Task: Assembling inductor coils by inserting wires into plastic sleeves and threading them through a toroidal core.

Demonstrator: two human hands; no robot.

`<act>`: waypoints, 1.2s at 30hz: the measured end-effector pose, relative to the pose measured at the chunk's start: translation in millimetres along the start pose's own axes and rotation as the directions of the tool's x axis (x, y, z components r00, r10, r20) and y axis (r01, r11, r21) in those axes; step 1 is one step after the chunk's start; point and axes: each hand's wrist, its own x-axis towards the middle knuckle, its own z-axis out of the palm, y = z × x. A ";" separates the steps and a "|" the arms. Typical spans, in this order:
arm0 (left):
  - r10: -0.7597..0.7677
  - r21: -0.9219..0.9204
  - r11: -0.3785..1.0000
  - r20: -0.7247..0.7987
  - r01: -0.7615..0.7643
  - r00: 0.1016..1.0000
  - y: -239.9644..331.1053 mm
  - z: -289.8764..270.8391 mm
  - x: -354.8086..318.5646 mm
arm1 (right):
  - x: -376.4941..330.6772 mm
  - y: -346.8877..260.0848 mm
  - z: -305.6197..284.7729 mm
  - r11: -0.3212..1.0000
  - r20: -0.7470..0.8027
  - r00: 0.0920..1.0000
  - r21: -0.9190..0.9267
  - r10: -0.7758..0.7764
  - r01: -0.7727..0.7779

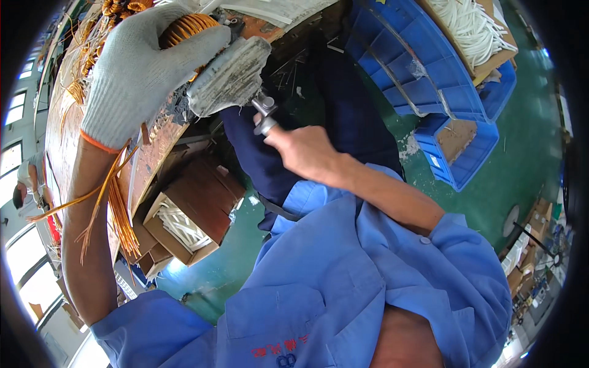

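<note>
My left hand (132, 73), in a white knit glove with an orange cuff, is closed round a ring-shaped coil of copper wire (187, 29) at the bench edge. A bundle of loose copper wire ends (119, 208) hangs beside my left forearm. My right hand (307, 153), bare and slightly blurred, has its fingers closed round a metal handle (265, 124). That handle joins a silvery fitting at the lower edge of a worn, grey-white wrapped block (230, 76). The block lies against the fingertips of the glove; what is under its wrapping is hidden.
More copper coils (113, 9) lie on the worn bench (67, 116) at the upper left. Below the bench stands a cardboard box (205, 245) with white strips. At right are blue plastic bins (454, 98) and a carton of white tubing (466, 27). Another person (27, 181) is at far left.
</note>
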 end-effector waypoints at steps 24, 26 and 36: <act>-0.074 -0.038 0.997 -0.026 0.073 0.997 9.7 -9.9 -12.8 | 154.7 -0.6 -178.1 0.782 -0.313 0.744 -0.449 -0.590 0.432; -0.116 -0.127 0.984 0.040 0.121 0.992 12.3 -15.7 -11.3 | 142.7 8.1 -152.2 0.875 -0.314 0.817 -0.189 -0.483 0.445; -0.588 -0.784 0.601 -0.301 0.156 0.751 -117.3 14.1 -118.1 | 62.6 -1.1 -110.5 0.939 -0.152 0.980 0.300 -0.126 0.168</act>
